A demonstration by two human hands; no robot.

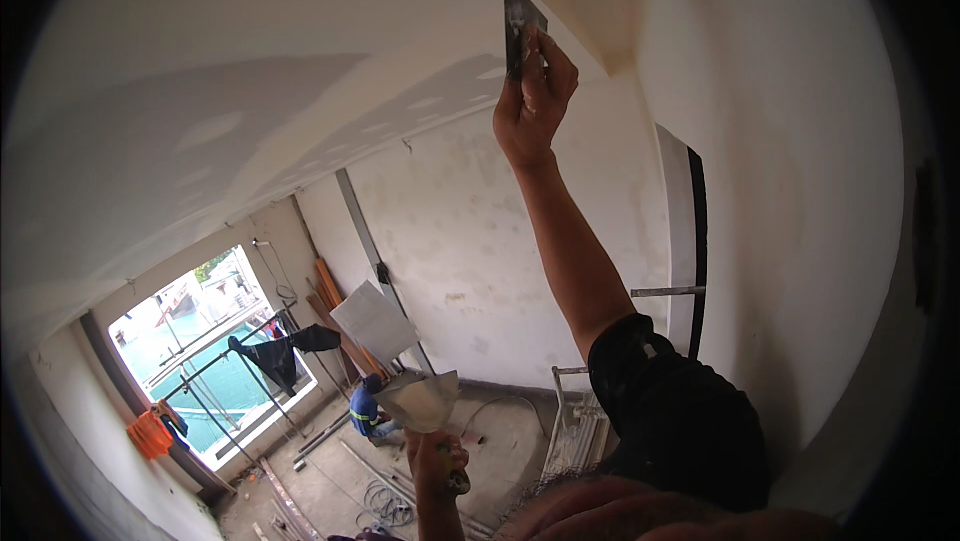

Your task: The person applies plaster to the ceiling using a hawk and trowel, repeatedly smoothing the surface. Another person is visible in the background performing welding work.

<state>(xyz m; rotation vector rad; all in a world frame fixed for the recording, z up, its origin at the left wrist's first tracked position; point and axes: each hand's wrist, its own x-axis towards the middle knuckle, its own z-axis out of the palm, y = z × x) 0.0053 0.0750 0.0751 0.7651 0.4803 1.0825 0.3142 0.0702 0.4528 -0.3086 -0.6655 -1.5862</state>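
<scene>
Raised high against the ceiling edge, my right hand (540, 106) is closed round a dark, flat-bladed putty knife (514, 29). The blade lies close to the corner where the pale ceiling (420, 1) meets a boxed edge (570, 1); contact cannot be made out exactly. Lower down, my left hand (437, 458) grips the handle of a wide putty knife (420, 401), its broad blade tilted up and bearing what looks like pale filler. Part of that handle is hidden by my fingers.
Far below, a person (367, 409) in blue crouches on the floor by a leaning white board (374, 323). Pipes, coiled cable (385, 504) and a metal frame (575, 421) lie or stand about. Clothes hang on a rail (215, 366) by the window.
</scene>
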